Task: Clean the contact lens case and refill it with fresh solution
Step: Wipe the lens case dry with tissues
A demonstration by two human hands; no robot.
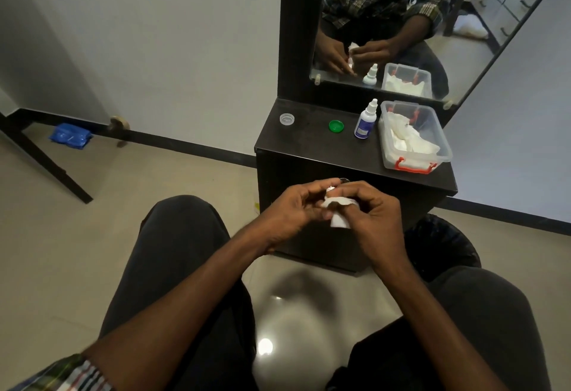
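My left hand (296, 210) and my right hand (372, 216) meet in front of the dark cabinet, above my lap. Between them sits a small white tissue (338, 213), wrapped around my right fingers. My left fingers curl round a small item (335, 185) that is mostly hidden; only a pale and a dark bit peek out at the top. On the cabinet top (309, 140) lie a clear cap (286, 119) at the left and a green cap (336, 126) in the middle. A white solution bottle (365, 120) with a blue label stands upright beside them.
A clear plastic box (414, 140) with red clasps holds white tissues at the cabinet's right end. A mirror (401, 20) stands behind it. A black waste bin (441, 245) is by my right knee. A blue packet (70, 135) lies on the floor at far left.
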